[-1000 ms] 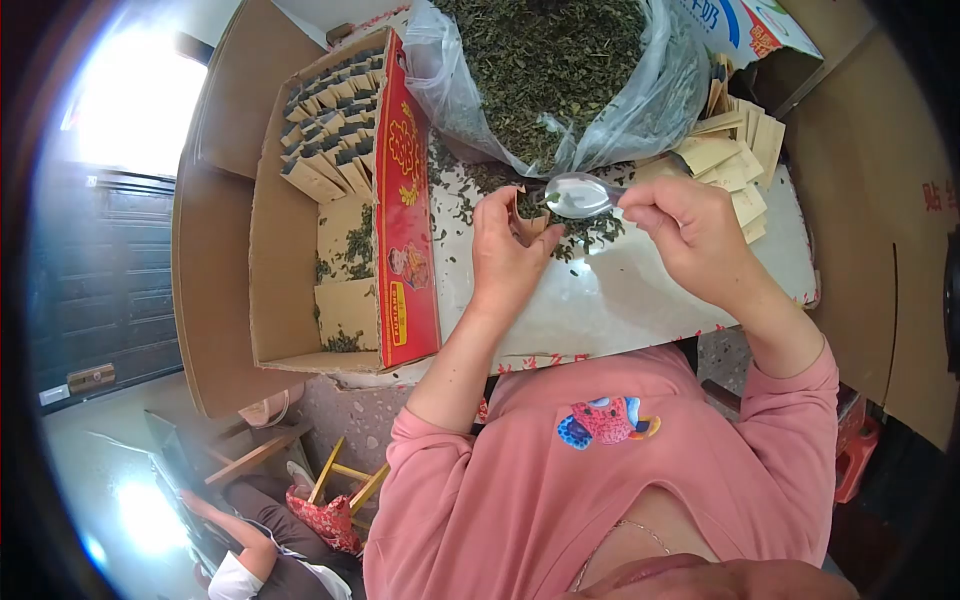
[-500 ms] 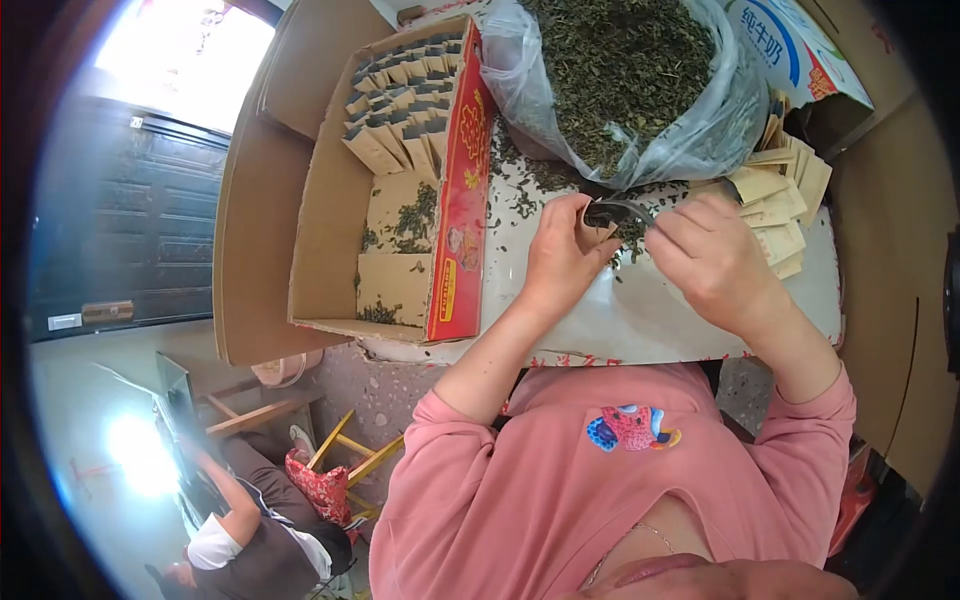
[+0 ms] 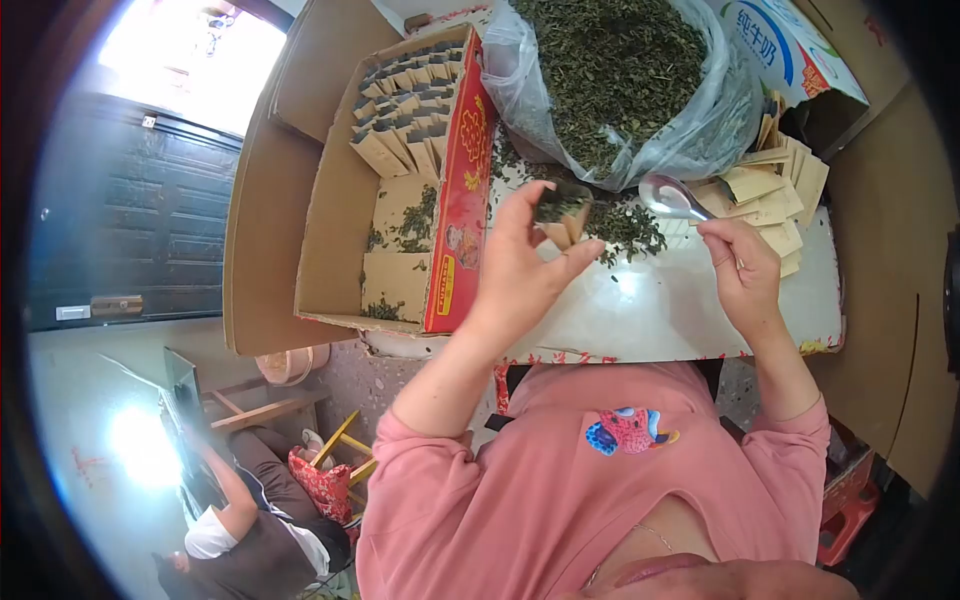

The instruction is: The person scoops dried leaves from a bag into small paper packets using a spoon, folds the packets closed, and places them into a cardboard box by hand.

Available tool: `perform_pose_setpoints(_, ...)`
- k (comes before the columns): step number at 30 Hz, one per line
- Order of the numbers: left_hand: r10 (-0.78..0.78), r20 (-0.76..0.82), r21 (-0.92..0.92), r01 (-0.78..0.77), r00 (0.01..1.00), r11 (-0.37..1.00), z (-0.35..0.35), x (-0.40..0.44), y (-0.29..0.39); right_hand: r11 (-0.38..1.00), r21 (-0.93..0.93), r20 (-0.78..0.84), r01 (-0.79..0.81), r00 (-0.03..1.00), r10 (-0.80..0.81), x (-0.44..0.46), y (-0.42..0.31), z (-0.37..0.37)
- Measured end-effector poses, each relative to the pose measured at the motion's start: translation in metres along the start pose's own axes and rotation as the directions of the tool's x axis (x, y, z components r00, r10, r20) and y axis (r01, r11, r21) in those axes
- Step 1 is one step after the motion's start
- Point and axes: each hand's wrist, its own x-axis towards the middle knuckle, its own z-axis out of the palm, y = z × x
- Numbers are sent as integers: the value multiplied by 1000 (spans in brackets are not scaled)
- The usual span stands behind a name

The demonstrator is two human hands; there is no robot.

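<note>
On the counter [image 3: 735, 310] a box [image 3: 395, 275] of upright packets stands left of a plastic bag [image 3: 740, 110] of dried leaves [image 3: 620, 80]. Below the bag, the left hand's [image 3: 525, 265] grip is clamped on an open packet [image 3: 563, 215] with leaves inside, and the right hand's [image 3: 742, 270] grip is closed on a spoon [image 3: 672, 197] near loose packets [image 3: 775, 205].

Bright daylight blows out the window [image 3: 185, 55] at upper left; glare spots the worktop [image 3: 640, 318] near its front edge; fisheye distortion bends the dark borders.
</note>
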Motion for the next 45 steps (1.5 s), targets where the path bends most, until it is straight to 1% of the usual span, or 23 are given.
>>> perform_pose_setpoints(1, 3, 16, -121, -1, 1000, 993, -11, 0, 17, 1000, 10, 2, 4, 1000, -4, -3, 3, 2)
perform_pose_setpoints(3, 22, -35, -51, -24, 999, 998, -37, 3, 51, 988, 94, 36, -121, 992, 118, -9, 8, 6)
perform_pose_setpoints(5, 79, -101, -71, -87, 992, 994, -65, 12, 75, 980, 124, 49, -157, 987, 152, -15, 13, 11)
perform_pose_setpoints(7, 184, -197, 89, -170, 963, 981, -94, 32, 77, 970, 153, 59, -191, 981, 184, -20, 18, 15)
perform_pose_setpoints(8, 140, -216, 103, -120, 966, 987, -108, 42, 76, 960, 176, 76, -218, 975, 208, -23, 21, 16)
perform_pose_setpoints(9, 146, -220, 110, -124, 964, 986, -119, 50, 71, 949, 196, 94, -246, 968, 232, -25, 22, 18)
perform_pose_setpoints(11, 14, -316, 238, 65, 949, 969, -137, 66, 52, 943, 202, 109, -265, 963, 247, -30, 25, 20)
perform_pose_setpoints(13, -56, -325, 463, 211, 944, 861, -158, 82, 23, 937, 201, 126, -286, 956, 265, -34, 24, 21)
perform_pose_setpoints(14, -53, -328, 463, 209, 943, 861, -169, 90, 3, 927, 196, 144, -320, 944, 295, -36, 23, 21)
perform_pose_setpoints(16, -147, -304, 503, 289, 941, 814, -188, 103, -40, 917, 190, 162, -350, 933, 322, -39, 21, 22)
perform_pose_setpoints(20, -124, -275, 555, 263, 953, 789, -201, 118, -87, 916, 169, 164, -364, 927, 338, -46, 22, 24)
perform_pose_setpoints(22, -190, -253, 565, 304, 949, 767, -205, 126, -104, 906, 173, 169, -386, 918, 359, -50, 24, 26)
perform_pose_setpoints(25, -224, -279, 487, 339, 934, 805, -204, 134, -116, 891, 198, 176, -408, 909, 377, -56, 27, 28)
perform_pose_setpoints(28, -275, -316, 492, 405, 908, 771, -193, 135, -107, 882, 188, 197, -433, 896, 398, -59, 27, 29)
perform_pose_setpoints(31, -211, -284, 530, 337, 935, 778, -217, 150, -160, 876, 207, 187, -436, 897, 402, -60, 28, 30)
perform_pose_setpoints(32, -213, -280, 531, 335, 936, 778, -215, 150, -154, 878, 208, 182, -431, 899, 398, -61, 28, 30)
perform_pose_setpoints(34, -235, -280, 639, 363, 931, 678, -207, 145, -131, 878, 206, 172, -432, 899, 402, -63, 30, 30)
perform_pose_setpoints(35, -238, -268, 642, 357, 934, 679, -208, 145, -126, 877, 217, 174, -429, 901, 397, -64, 30, 30)
perform_pose_setpoints(37, -322, -241, 745, 387, 915, 543, -218, 151, -121, 872, 216, 151, -440, 897, 416, -67, 30, 30)
perform_pose_setpoints(39, -145, -274, 769, 307, 951, 560, -235, 155, -131, 894, 202, 142, -401, 915, 378, -67, 27, 30)
perform_pose_setpoints(41, -61, -295, 754, 272, 953, 598, -213, 148, -80, 887, 174, 108, -428, 903, 415, -68, 24, 30)
perform_pose_setpoints(43, 39, -259, 725, 167, 965, 668, -189, 147, -34, 906, 189, 122, -379, 925, 361, -73, 28, 32)
perform_pose_setpoints(45, 176, -191, 737, 23, 966, 675, -163, 149, -9, 922, 163, 94, -352, 935, 341, -73, 28, 33)
